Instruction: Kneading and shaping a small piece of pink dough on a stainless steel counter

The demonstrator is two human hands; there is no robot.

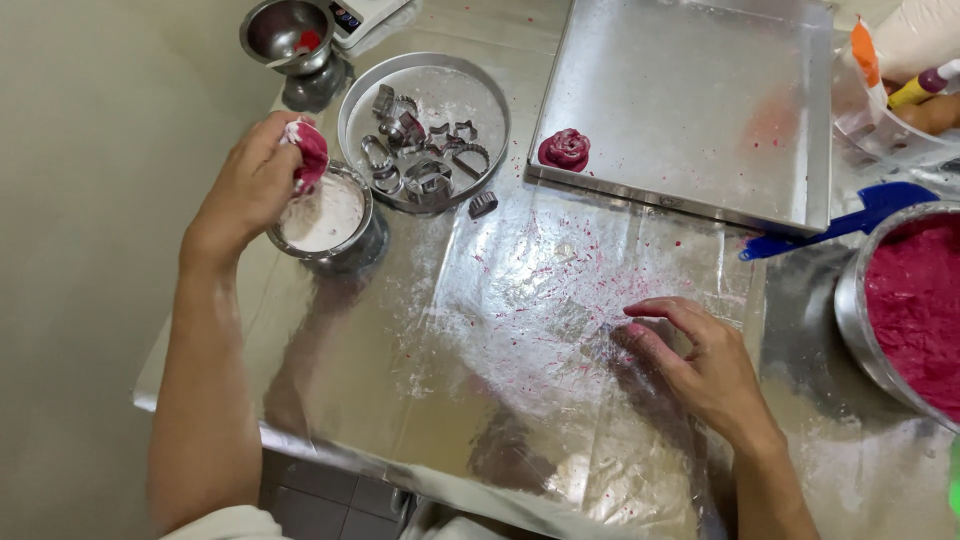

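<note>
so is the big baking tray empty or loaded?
Nearly empty: the baking tray holds just one red dough rose at its near-left corner.

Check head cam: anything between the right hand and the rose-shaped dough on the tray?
No objects. Between the right hand and the dough rose lies only the foil-covered table, dusted with flour and red crumbs, then the tray rim.

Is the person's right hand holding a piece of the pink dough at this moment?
No, the right hand rests open on the plastic-covered table, while the left hand holds the pink dough piece above the flour bowl.
</note>
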